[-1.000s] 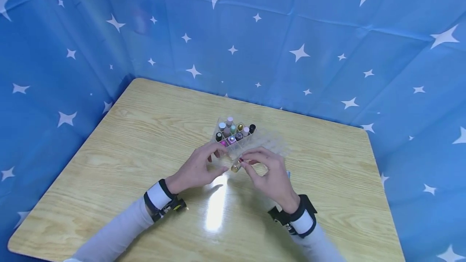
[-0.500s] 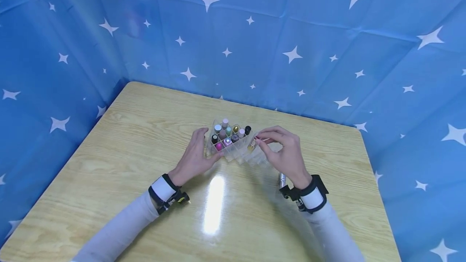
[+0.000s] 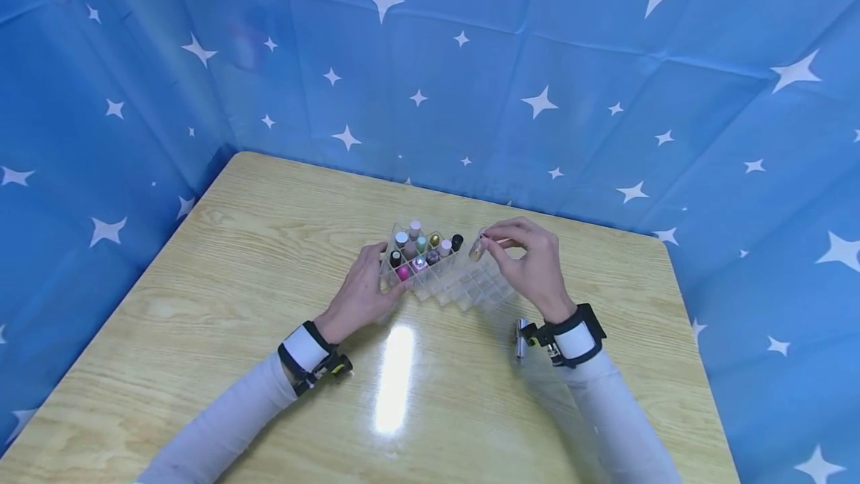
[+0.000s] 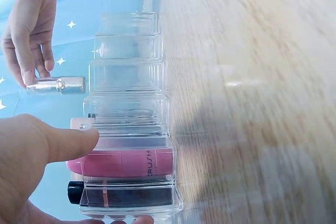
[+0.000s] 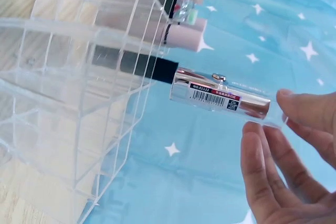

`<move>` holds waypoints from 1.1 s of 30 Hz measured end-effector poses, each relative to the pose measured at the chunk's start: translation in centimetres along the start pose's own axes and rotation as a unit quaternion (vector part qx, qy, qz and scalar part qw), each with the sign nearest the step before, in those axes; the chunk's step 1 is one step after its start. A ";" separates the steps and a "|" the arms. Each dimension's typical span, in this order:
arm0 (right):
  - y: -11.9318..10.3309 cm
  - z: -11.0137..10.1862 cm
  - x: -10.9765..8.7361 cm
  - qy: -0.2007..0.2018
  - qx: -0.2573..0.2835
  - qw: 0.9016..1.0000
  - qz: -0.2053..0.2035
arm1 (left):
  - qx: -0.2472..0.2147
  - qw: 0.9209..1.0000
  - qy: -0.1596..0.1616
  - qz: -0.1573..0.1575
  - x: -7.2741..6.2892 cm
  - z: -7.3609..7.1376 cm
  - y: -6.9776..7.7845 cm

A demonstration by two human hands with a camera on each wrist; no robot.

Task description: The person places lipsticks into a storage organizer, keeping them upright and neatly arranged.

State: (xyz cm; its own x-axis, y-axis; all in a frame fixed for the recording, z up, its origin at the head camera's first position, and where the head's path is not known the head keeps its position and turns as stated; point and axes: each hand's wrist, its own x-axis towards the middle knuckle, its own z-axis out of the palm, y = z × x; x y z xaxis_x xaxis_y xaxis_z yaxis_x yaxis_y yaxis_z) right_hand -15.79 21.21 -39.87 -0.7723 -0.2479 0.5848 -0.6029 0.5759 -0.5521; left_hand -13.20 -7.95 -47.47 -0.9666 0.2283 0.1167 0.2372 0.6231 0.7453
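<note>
A clear compartment organizer [image 3: 485, 288] stands on the table, its left half filled with several lipsticks and capped tubes. My left hand [image 3: 359, 290] grips its left end, with the thumb [image 4: 73, 142] against the front wall by a pink tube [image 4: 126, 162]. Over the organizer's back right part, my right hand [image 3: 532, 264] pinches a shiny metallic lipstick [image 3: 478, 247] by one end. In the right wrist view, the lipstick [image 5: 220, 97] bears a barcode label and is held outside the compartments, near a black-capped tube [image 5: 152, 67].
A silver tube [image 3: 520, 338] lies on the wooden table [image 3: 295, 222], close to my right wrist. A blue star-patterned cloth [image 3: 470, 95] hangs behind the table and along its sides.
My right hand has carried the lipstick away from the front, rightward and back over the organizer. My left hand has gone from beside the lipstick to the organizer's left end.
</note>
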 end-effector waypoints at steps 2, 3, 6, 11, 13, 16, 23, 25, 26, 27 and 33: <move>0.4 0.2 0.2 -0.001 -0.005 1.000 0.005 | 0.001 1.000 0.001 0.002 0.0 0.0 0.0; 0.7 0.3 0.3 -0.001 -0.006 1.000 0.008 | 0.001 1.000 0.001 0.004 -0.1 0.0 -0.1; 1.4 0.6 0.5 -0.002 -0.010 1.000 0.022 | 0.003 1.000 0.003 0.009 -0.1 0.0 0.0; 2.2 1.0 0.6 -0.004 -0.009 0.999 0.049 | 0.007 1.000 0.000 0.004 -0.2 0.1 0.0; 2.3 1.1 0.7 -0.005 -0.008 0.998 0.056 | 0.011 1.000 -0.004 0.001 -0.2 0.0 0.0; 2.6 1.4 0.6 -0.010 -0.010 0.998 0.064 | 0.015 1.000 -0.006 0.002 -0.3 -0.1 0.1; 3.6 2.1 0.0 -0.044 -0.037 0.994 0.092 | 0.015 1.000 -0.002 0.010 -0.2 -0.1 0.0; 3.8 2.3 -0.2 -0.056 -0.053 0.992 0.099 | 0.018 1.000 -0.002 0.012 -0.2 -0.1 0.0; 3.9 2.4 -0.3 -0.060 -0.059 0.991 0.101 | 0.019 1.000 -0.002 0.013 -0.2 -0.1 0.0; 3.9 2.5 -0.3 -0.064 -0.064 0.991 0.102 | 0.021 1.000 -0.001 0.014 -0.2 -0.1 0.0; 4.2 3.1 -0.8 -0.082 -0.084 0.987 0.107 | 0.018 1.000 -0.003 0.008 -0.3 0.0 0.1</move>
State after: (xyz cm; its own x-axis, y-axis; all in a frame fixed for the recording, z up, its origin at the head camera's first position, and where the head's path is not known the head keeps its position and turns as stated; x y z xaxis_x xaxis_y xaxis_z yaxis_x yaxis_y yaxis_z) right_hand -18.31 21.45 -44.49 -0.9091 -0.2209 0.3531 -0.3905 0.7471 -0.5379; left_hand -12.94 -7.99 -47.41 -0.9623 0.2418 0.1244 0.2554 0.6466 0.7188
